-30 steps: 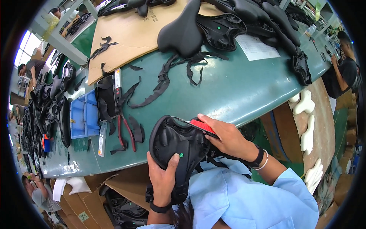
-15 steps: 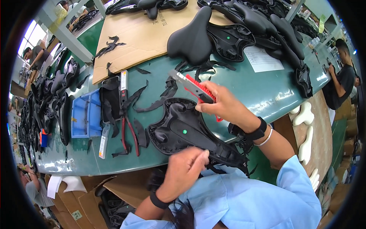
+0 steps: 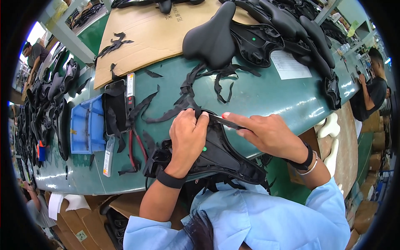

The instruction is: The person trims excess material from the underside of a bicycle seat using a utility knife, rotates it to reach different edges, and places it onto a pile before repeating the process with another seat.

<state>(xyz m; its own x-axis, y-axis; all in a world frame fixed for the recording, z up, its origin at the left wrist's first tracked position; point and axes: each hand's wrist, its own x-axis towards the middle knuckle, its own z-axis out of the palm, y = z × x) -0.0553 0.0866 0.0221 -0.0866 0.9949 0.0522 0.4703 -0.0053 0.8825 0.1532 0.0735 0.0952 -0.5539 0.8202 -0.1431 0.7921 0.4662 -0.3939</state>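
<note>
Saddle in work: the black saddle [image 3: 227, 160] lies underside up at the near edge of the worktop [image 3: 275, 93], its wide end under the left hand [image 3: 186, 135], its narrow end pointing right and toward the body.
Left hand: clamped on the saddle's far rim at the wide end, thumb against the bent forefinger.
Right hand: closed round a knife [image 3: 228, 122], to the right of the wide end; the blade points left, its tip at the rim just beside the left thumb.
Beyond the hands: black fabric strips [image 3: 183, 104] trail over the worktop, close to the left hand's knuckles; farther off, a finished-side-up saddle [image 3: 208, 39] rests partly on a cardboard sheet [image 3: 152, 39], with a paper sheet [image 3: 291, 66] to its right.
Left of the hands: red-handled pliers [image 3: 131, 152], a black tray [image 3: 121, 104] and a blue bin [image 3: 87, 148] — the pliers nearest, the bin outermost.
In the way: the left hand and its wrist cover much of the saddle's wide end.
Hard to make out: most of the knife's handle, hidden in the right hand; whether fabric is also pinched in the left — cannot be told; contact between blade and rim, likewise.
</note>
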